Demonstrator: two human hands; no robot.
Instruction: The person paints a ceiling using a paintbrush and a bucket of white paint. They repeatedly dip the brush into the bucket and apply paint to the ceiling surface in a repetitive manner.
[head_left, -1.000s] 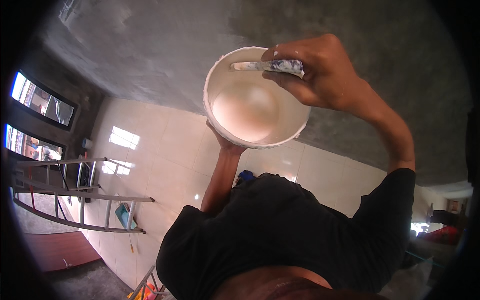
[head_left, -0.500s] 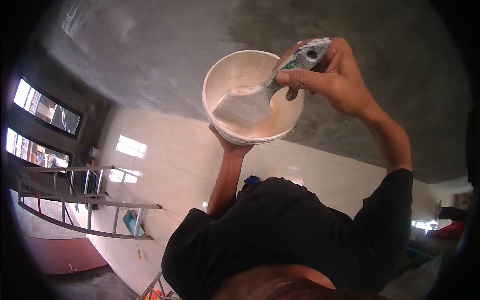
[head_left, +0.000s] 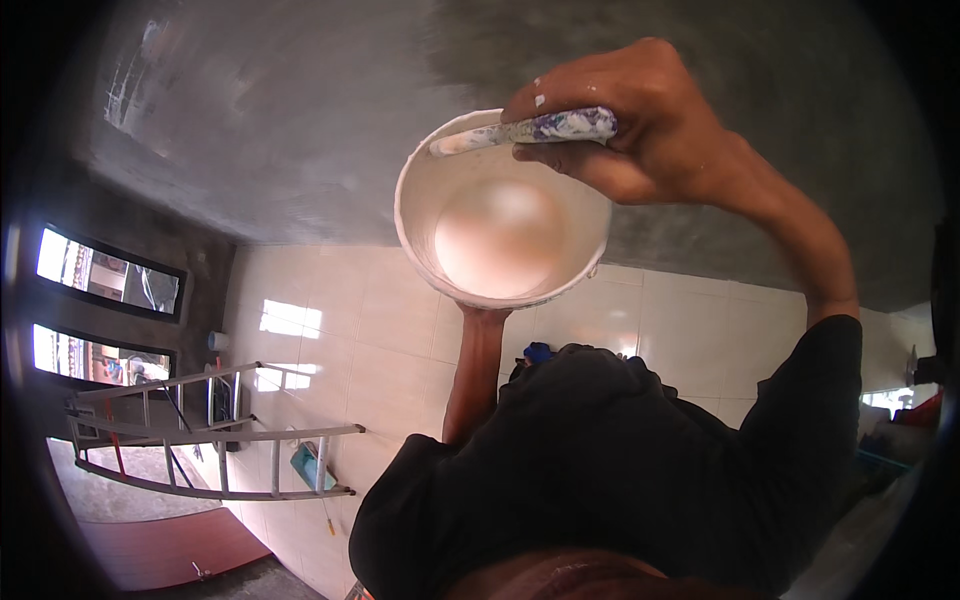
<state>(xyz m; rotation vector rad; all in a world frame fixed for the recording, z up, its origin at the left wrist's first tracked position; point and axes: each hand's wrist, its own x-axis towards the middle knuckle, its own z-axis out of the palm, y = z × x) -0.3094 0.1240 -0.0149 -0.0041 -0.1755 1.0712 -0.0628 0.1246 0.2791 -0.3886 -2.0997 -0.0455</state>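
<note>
My right hand (head_left: 640, 125) grips a paint-smeared paintbrush (head_left: 560, 127) by its handle. Seen nearly edge-on, the brush has its head at the far left part of the bucket's mouth, close to the inner wall; I cannot tell if it touches. White specks dot the knuckles. Below it is a round white bucket (head_left: 422, 250), its rim crusted, with pale, creamy paint (head_left: 500, 240) in the bottom. My left hand (head_left: 484, 312) supports the bucket from beneath on the near side, its fingers hidden by the bucket.
A grey plastered wall (head_left: 280, 130) with lighter streaks rises beyond the bucket. On the left, an aluminium ladder (head_left: 250, 436) stands on pale floor tiles (head_left: 380, 330), with a teal dustpan-like thing (head_left: 312, 466) by it. Two windows (head_left: 110, 270) are at far left.
The brush has turned from its broad face to edge-on and moved toward the bucket's far rim. My right hand has rolled over, knuckles up. The room has shifted rightward and down in view.
</note>
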